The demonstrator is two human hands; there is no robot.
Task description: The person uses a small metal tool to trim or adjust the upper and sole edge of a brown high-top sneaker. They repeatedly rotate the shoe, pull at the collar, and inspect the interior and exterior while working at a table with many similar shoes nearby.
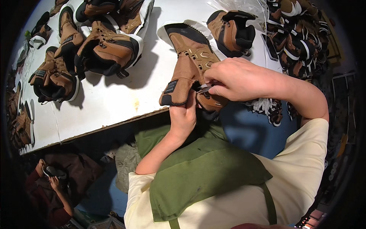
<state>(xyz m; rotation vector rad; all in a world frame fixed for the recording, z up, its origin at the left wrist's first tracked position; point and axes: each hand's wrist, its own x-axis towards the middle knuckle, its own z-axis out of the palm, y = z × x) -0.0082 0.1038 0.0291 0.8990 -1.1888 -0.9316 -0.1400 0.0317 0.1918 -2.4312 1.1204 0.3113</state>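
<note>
the left hand (183, 116) grips a brown boot (188, 68) from below at the table (110, 103) edge, fingers closed on its collar. the right hand (232, 78) pinches something small at the opening. the boot looks stiff-soled, soft-topped, fairly light; best held by the collar.

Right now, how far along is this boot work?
In hand: the left hand holds a brown boot at the white table edge while the right hand works its collar. More boots lie on the table; whether they're finished is unclear.
</note>
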